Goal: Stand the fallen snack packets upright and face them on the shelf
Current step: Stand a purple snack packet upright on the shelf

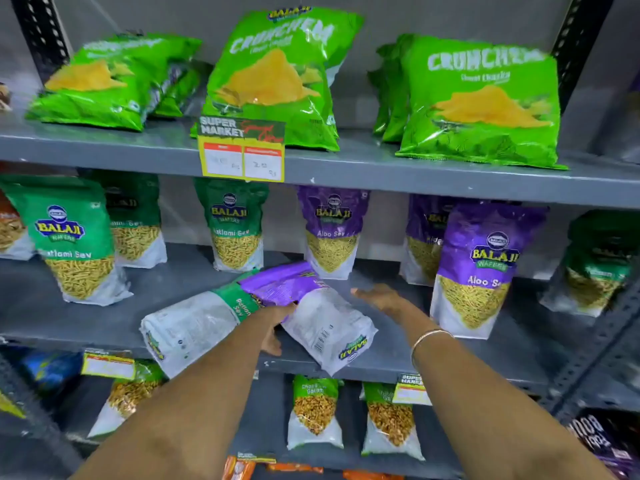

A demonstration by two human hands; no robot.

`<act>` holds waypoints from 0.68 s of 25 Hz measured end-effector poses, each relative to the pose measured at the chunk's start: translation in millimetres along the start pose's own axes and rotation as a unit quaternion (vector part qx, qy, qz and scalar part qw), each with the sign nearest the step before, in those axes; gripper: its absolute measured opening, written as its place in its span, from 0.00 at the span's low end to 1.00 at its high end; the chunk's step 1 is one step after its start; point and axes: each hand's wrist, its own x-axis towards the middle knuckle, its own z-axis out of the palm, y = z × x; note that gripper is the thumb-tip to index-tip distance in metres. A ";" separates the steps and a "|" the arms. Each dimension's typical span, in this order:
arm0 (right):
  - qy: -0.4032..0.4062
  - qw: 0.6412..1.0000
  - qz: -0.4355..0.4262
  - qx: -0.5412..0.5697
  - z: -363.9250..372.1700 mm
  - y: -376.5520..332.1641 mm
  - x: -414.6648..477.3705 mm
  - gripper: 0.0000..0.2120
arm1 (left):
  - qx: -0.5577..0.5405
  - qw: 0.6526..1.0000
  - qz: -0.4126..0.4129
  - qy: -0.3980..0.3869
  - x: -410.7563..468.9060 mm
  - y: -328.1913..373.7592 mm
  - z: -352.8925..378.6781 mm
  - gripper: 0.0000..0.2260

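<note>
Two packets lie fallen at the grey metal middle shelf's front edge: a purple-and-white plastic sev packet and, left of it, a green-and-white one. The left hand grips the purple packet; the right hand hovers open beside it. Neither stands yet.

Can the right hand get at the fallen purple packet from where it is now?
Probably yes: the right hand hovers open beside the fallen purple packet, nothing between them; the left hand is already on it.
</note>
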 end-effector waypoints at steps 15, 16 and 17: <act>-0.253 0.964 0.061 0.051 -6.5 -7.8 6.6 0.18 | -0.065 0.996 -0.004 -0.068 17.7 14.1 -9.4 0.04; -0.248 0.966 0.060 0.034 -7.8 -13.0 3.0 0.18 | -0.056 0.996 0.002 -0.074 13.7 19.9 -11.8 0.03; -0.248 0.967 0.053 0.035 -9.2 -19.0 -1.7 0.19 | -0.035 0.996 0.016 -0.076 13.0 25.5 -15.3 0.03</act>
